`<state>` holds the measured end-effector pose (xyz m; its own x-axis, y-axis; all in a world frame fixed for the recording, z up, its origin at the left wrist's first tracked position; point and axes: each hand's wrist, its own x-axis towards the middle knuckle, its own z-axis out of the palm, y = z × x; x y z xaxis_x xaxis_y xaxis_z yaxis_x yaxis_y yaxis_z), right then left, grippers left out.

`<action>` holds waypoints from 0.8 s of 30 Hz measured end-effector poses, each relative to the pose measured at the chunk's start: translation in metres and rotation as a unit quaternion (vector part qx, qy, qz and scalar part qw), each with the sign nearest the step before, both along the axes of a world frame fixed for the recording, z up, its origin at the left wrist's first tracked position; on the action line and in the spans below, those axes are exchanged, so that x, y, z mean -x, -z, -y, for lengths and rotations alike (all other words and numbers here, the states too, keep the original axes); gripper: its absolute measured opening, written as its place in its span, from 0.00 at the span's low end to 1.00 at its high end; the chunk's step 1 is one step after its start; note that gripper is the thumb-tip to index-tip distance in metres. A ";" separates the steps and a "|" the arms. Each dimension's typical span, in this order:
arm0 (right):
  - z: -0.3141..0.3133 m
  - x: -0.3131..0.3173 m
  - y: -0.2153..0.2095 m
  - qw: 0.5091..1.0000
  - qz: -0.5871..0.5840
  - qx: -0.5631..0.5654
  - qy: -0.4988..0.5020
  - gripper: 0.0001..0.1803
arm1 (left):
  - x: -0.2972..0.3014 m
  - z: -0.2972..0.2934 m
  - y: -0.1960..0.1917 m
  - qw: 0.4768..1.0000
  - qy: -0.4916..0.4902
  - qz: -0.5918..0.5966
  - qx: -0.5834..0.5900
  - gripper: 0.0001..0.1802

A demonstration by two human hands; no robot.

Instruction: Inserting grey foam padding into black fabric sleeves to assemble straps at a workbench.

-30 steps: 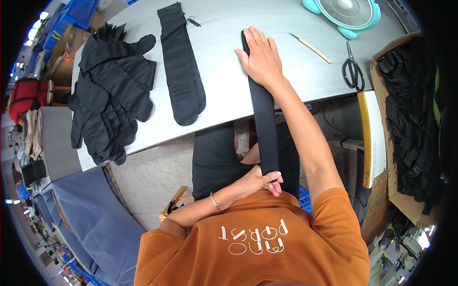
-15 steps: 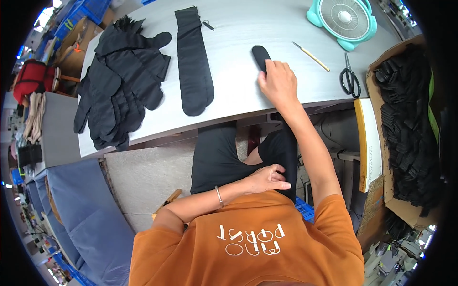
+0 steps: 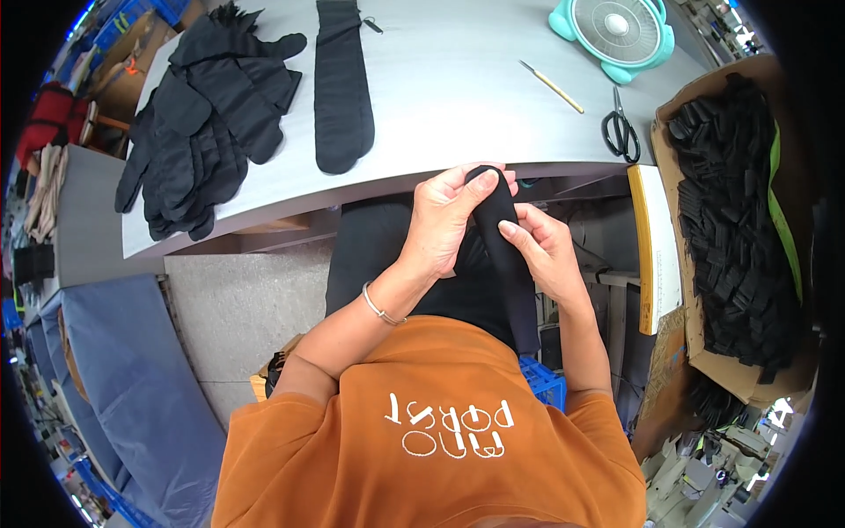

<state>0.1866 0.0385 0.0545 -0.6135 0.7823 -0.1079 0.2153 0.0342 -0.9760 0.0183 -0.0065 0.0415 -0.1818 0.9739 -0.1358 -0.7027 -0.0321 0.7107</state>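
A black fabric strip [image 3: 505,251] is held in both hands above the lap, just in front of the near edge of the surface [image 3: 440,97]. Its rounded upper end is clamped by the left hand [image 3: 447,216], the thumb being laid across the front and the fingers kept behind. Slightly lower, the strip's right edge is pinched by the right hand [image 3: 547,251], the thumb again being placed in front. The lower part of the strip is extended down toward the orange shirt [image 3: 440,378]. A metal bracelet [image 3: 380,306] is worn on the left wrist. At the left of the surface, overlapping black fabric pieces [image 3: 202,123] are gathered in a heap; beside them, a long black fabric panel [image 3: 343,97] with a rounded near end is laid flat. Toward the right, a slender pointed tool [image 3: 553,86] with a pale handle is seen near a pair of black-handled scissors [image 3: 620,128], and a turquoise fan [image 3: 616,26] is placed farther back. To the right of the surface, a cardboard box [image 3: 731,365] is filled with dark folded pieces [image 3: 726,220], along which a lime-green band [image 3: 783,224] is draped.
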 end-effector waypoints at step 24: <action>-0.252 0.052 0.084 0.857 0.222 -0.419 0.202 0.15 | 0.086 0.002 -0.034 0.976 -0.193 -0.001 -0.100 0.16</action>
